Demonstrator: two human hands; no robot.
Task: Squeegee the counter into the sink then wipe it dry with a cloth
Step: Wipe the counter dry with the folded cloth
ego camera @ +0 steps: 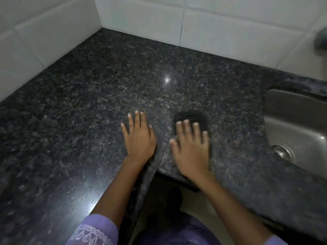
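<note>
A dark speckled granite counter (99, 89) fills the view and meets a steel sink (297, 124) at the right. My left hand (138, 137) rests flat on the counter near its front edge, fingers spread and straight. My right hand (190, 147) presses flat on a black cloth (192, 116), whose far end shows beyond my fingertips. The cloth lies on the counter a little left of the sink. My right hand looks slightly blurred. No squeegee is in view.
White wall tiles (221, 29) border the counter at the back and left, forming a corner. The sink drain (283, 152) shows at the right. A blurred grey tap part (321, 38) sits at the top right edge. The counter front forms an inner corner between my hands.
</note>
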